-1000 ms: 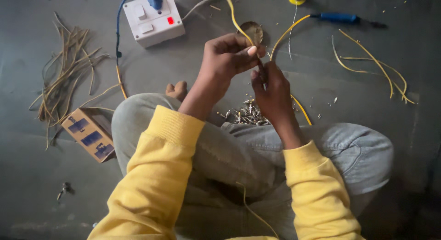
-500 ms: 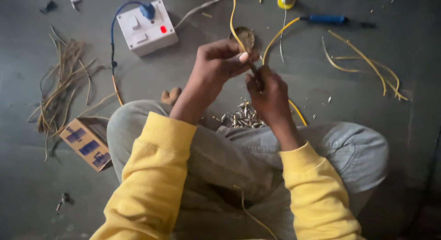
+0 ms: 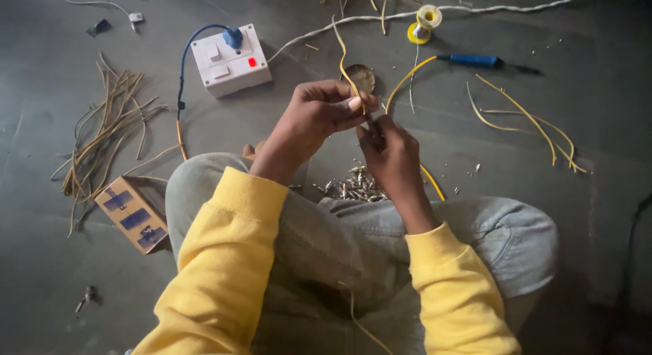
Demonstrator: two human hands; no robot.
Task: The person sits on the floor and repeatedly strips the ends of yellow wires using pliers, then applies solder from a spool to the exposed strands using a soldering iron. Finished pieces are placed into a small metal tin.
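Sitting cross-legged on the grey floor (image 3: 598, 212), the person works 1 thin yellow insulated wire (image 3: 341, 56) above the lap. Left hand (image 3: 316, 117) is pinched shut on the wire, thumb against fingertips. Right hand (image 3: 390, 151) is closed around a small dark part at the wire's lower end; what kind of part, cannot tell. Step judged: fitting or trimming the wire end. Next move calls for steady pinch and fine alignment. Pile of small metal bits (image 3: 356, 185) lies at 6 o'clock of the hands; white switch box (image 3: 231, 59) at 11 o'clock.
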